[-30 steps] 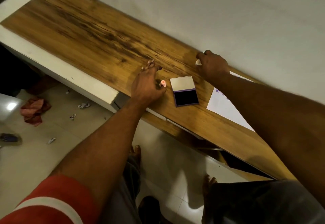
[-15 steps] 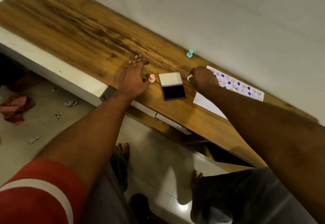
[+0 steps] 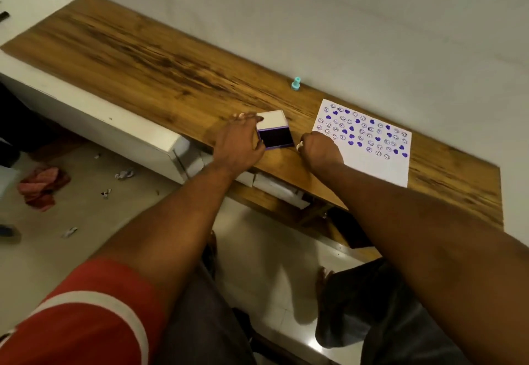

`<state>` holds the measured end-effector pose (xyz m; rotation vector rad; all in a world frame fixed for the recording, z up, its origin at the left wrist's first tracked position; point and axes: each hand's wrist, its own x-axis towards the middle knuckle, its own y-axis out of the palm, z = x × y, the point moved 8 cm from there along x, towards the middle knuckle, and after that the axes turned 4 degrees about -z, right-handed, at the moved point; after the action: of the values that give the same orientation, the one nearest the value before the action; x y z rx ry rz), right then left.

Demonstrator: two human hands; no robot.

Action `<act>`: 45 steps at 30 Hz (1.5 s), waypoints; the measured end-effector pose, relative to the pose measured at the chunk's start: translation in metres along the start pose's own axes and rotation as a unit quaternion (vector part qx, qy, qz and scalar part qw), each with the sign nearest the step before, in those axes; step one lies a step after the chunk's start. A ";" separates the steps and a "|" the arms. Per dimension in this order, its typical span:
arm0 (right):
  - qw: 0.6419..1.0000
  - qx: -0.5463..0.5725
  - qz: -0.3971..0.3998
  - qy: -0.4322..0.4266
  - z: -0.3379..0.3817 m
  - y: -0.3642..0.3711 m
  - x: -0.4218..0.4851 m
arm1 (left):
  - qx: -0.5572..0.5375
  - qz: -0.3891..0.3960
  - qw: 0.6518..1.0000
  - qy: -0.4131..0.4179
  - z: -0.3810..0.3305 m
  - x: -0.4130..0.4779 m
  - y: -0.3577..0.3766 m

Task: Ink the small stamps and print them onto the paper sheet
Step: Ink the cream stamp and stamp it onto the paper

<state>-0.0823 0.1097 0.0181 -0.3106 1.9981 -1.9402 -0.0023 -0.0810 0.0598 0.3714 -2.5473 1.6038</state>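
An open ink pad (image 3: 276,135) with a dark purple surface and its white lid folded back lies on the wooden desk (image 3: 148,61). My left hand (image 3: 239,147) rests flat against the pad's left side with straight fingers. My right hand (image 3: 320,150) grips a small white stamp (image 3: 299,144) just right of the pad, at the left edge of the paper sheet (image 3: 380,170). The sheet is covered with several purple smiley and heart prints. A teal stamp (image 3: 296,83) stands near the wall behind the pad. The pink stamp seen earlier is out of sight.
The desk runs along a white wall (image 3: 343,21), with a white cabinet (image 3: 114,132) at its front left. A red cloth (image 3: 43,187) and paper scraps (image 3: 124,175) lie on the tiled floor. My legs and feet show below the desk edge.
My right hand came back from the wall side with the white stamp to the pad's right edge. My left hand slid right against the pad, and the pink stamp is no longer visible.
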 end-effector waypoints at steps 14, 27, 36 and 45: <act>0.997 0.061 0.014 0.034 0.035 0.006 -0.031 | -0.077 0.081 0.993 -0.028 -0.024 -0.036 0.059; 0.983 0.176 -0.023 0.035 0.030 0.002 -0.027 | -0.072 0.037 0.996 -0.036 -0.019 -0.025 0.069; 0.981 0.185 -0.041 0.049 0.027 0.000 -0.023 | -0.081 0.065 0.993 -0.064 -0.014 -0.024 0.072; 0.980 0.197 -0.026 -0.019 0.033 0.006 -0.028 | -0.072 0.086 0.993 -0.032 -0.017 -0.021 0.072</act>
<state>-0.0432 0.0908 0.0146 -0.2953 1.5471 -2.2834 -0.0016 -0.0336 0.0000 0.1968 -2.7917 1.4680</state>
